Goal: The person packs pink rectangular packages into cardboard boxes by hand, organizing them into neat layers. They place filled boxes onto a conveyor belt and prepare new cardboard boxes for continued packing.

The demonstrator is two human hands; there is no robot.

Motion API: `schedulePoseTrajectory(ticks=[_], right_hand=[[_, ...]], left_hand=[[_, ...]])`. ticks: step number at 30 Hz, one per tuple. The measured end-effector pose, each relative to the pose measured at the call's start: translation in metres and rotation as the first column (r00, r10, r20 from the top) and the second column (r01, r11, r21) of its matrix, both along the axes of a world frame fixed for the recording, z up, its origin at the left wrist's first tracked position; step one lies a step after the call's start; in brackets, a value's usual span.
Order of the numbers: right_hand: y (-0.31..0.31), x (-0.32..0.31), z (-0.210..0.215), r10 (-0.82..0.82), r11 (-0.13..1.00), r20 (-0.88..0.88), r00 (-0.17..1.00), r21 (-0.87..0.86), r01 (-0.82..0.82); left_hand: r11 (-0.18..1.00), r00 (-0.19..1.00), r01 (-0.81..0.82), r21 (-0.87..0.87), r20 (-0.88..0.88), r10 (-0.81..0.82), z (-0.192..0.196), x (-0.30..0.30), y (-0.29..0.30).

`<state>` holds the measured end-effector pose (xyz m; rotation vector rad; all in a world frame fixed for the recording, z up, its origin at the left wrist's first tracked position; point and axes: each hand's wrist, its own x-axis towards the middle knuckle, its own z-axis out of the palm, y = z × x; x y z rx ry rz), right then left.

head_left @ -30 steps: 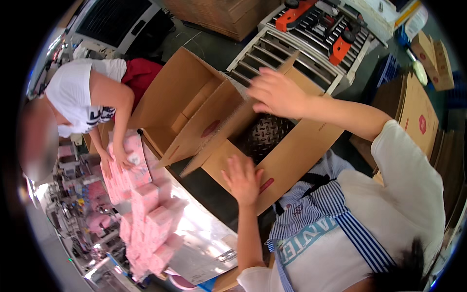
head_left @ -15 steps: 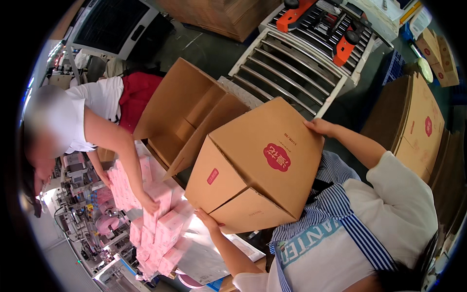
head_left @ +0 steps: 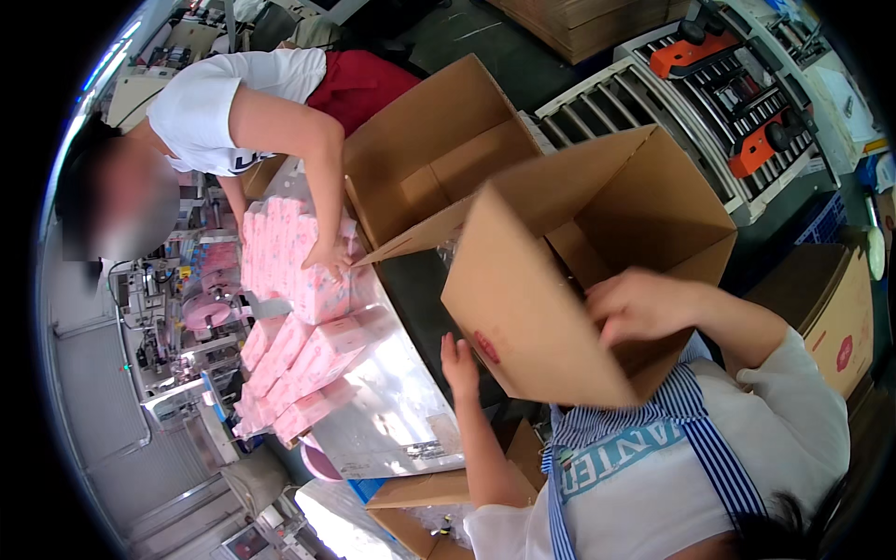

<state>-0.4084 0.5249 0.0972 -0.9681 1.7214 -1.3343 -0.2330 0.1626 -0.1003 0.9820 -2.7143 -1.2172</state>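
A: Head view. Where do we place the cardboard carton (head_left: pixel 667 201)?

B: We have it tilted right in front of the wearer's striped apron (head_left: pixel 719 439), mouth facing up, inside walls showing. A wide flap (head_left: pixel 532 299) sticks out on the near left, red mark (head_left: pixel 486 347) on its outer face, one edge blurred.

A: Hands?

B: We log the right hand (head_left: pixel 644 303) over the carton's mouth, fingers curled, close to the flap's inner side. Blur there; we cannot tell whether it pinches the board. The left hand (head_left: pixel 459 369) is raised by the flap's outer face, fingers straight and close together. Touching or just beside, we cannot tell.

A: Surroundings?

B: We note a second carton (head_left: pixel 448 121), also gaping, beyond the first and to its left. Pink packs (head_left: pixel 322 345) are piled on a metal-topped table (head_left: pixel 401 392); a co-worker's hand (head_left: pixel 326 258) rests spread on them. Upper right, a roller conveyor (head_left: pixel 627 107) with orange guides (head_left: pixel 693 56).
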Motion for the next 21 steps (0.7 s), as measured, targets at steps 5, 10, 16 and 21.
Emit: schedulePoseTrajectory(ticks=[5,10,16,21], right_hand=[[0.012,-0.011,-0.061,-0.120,0.588,-0.930,0.349,0.216,0.779],[0.094,-0.015,-0.143,-0.243,0.344,-0.677,0.695,0.610,0.714],[0.192,-0.024,-0.153,-0.504,0.389,-0.651,0.568,0.416,0.822],[0.102,-0.001,-0.146,-0.461,0.345,-0.605,0.649,0.551,0.760]], left_hand=[[0.456,0.922,-0.251,0.854,0.067,0.382,0.142,0.025,0.004],[0.826,0.992,-0.125,0.549,0.048,0.118,0.073,0.025,0.050],[0.524,0.971,-0.171,0.834,0.052,0.234,-0.010,0.007,0.002],[0.868,0.929,0.073,-0.492,0.349,0.120,-0.066,0.017,-0.030]])
